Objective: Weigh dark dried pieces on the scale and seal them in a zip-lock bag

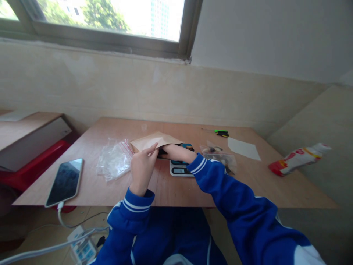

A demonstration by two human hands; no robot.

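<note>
- The left hand is closed in a pinch, thumb and fingers gripping the near edge of a brown paper bag low over the middle of the tabletop.
- The right hand reaches across from the other side, its fingers inside the bag's mouth; they are hidden there, so how far open they are, or what they hold, I cannot tell.
- A small white scale sits just under the right wrist, its display facing the person, with a blue item on it partly covered by the forearm.
- Clear plastic bags lie crumpled to the left of the left hand.
- A zip bag with dark pieces inside lies right of the scale, near the right sleeve.
- Behind it are green-and-black-handled tools (whether one or two is hard to make out), with a white sheet of paper nearby.
- A red-and-white bottle is at the far right.
- A phone, a white cable plugged into it, lies at the left edge.
</note>
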